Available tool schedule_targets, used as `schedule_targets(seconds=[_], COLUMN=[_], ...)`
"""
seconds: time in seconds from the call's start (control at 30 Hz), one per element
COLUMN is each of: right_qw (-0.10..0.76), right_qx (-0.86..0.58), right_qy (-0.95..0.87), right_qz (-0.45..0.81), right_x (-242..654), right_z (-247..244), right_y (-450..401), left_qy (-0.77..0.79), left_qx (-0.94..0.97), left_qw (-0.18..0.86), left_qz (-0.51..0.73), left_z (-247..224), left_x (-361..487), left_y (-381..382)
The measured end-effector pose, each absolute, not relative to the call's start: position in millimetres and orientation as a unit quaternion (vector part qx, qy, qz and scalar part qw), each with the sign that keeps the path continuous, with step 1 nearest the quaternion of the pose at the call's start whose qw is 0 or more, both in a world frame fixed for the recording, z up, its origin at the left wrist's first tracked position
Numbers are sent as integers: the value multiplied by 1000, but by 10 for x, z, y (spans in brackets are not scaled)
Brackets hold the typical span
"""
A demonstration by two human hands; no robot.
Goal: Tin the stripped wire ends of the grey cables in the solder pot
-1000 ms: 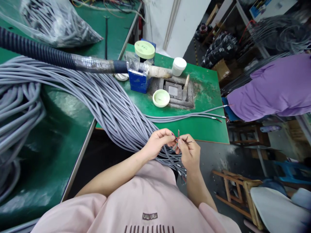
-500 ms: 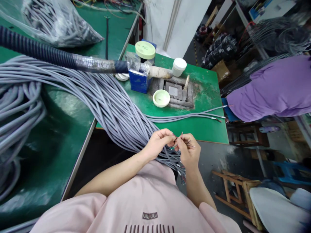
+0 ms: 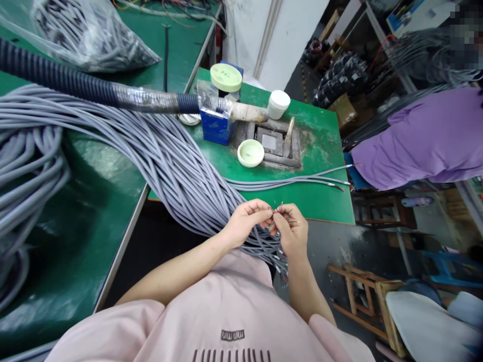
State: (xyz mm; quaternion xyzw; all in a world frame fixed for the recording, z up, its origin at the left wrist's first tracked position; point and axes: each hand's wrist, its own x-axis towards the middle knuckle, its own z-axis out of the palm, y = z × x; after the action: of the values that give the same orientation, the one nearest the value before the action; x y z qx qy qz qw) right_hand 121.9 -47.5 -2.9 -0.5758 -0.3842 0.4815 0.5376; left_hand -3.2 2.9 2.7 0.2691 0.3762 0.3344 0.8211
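Note:
Thin coloured wires from a cable end are pinched between my two hands, just in front of my chest. My left hand is closed, thumb against forefinger, on these wires. My right hand grips them from the other side, and some wire tips poke out past its fingers. Below and behind the hands runs a thick bundle of grey cables, whose stripped ends hang near my lap. A few separate grey cables lie on the green table beyond my hands.
On the green table stand a solder pot with a scraper, a shallow pale dish, a white lidded jar and a blue box under a ribbed hose. A person in purple is at right.
My right hand has shifted slightly left and up, closer to my left hand. The wire tips between the fingers now point differently. My left hand has hardly moved.

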Motion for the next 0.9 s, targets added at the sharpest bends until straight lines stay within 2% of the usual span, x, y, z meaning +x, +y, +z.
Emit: schedule_targets(seconds=[0.37, 0.67, 0.73, 0.9], right_qw=[533, 516, 502, 471], right_qx=[-611, -602, -607, -608], right_qy=[-388, -428, -441, -478], right_qz=[438, 433, 430, 424], right_x=[1230, 1376, 1466, 1800], right_z=[-55, 61, 95, 133], right_y=[-402, -134, -13, 486], left_qy=[404, 421, 421, 407], left_qx=[246, 344, 439, 686], left_qw=[815, 770, 716, 463], left_qz=[335, 334, 344, 386], left_z=[2, 34, 35, -13], left_x=[0, -20, -78, -296], left_y=[46, 68, 112, 338])
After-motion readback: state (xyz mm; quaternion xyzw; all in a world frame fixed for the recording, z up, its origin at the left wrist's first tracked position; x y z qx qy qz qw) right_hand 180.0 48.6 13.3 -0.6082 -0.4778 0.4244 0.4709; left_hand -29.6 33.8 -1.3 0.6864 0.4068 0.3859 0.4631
